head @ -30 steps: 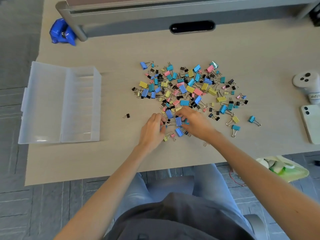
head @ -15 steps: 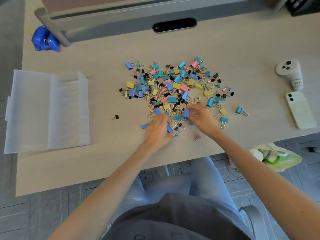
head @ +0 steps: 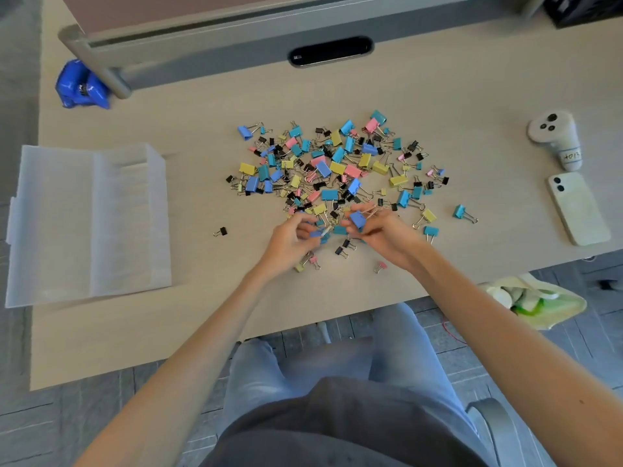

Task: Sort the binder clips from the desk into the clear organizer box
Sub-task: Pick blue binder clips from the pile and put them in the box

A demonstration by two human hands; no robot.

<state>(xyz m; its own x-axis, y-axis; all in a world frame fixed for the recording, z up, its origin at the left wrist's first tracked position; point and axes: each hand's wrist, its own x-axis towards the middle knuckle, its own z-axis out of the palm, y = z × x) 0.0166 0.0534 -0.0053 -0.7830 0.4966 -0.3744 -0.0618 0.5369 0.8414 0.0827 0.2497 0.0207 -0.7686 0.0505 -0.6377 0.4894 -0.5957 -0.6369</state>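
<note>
Both bare forearms reach forward from the lower corners and converge toward the middle, left forearm point(head: 202, 338) rising to the right, right forearm point(head: 488, 315) rising to the left. The wrists are nearly straight. The left hand point(head: 288, 242) lies low over the counter point(head: 438, 96), back up, its fingers point(head: 300, 227) curled in and pinching a blue clip point(head: 317, 233) at their tips. The right hand point(head: 387, 235) sits just beside it, apart, turned inward; its fingers point(head: 371, 215) curl round and pinch a second blue clip point(head: 357, 220) against the thumb.
</note>
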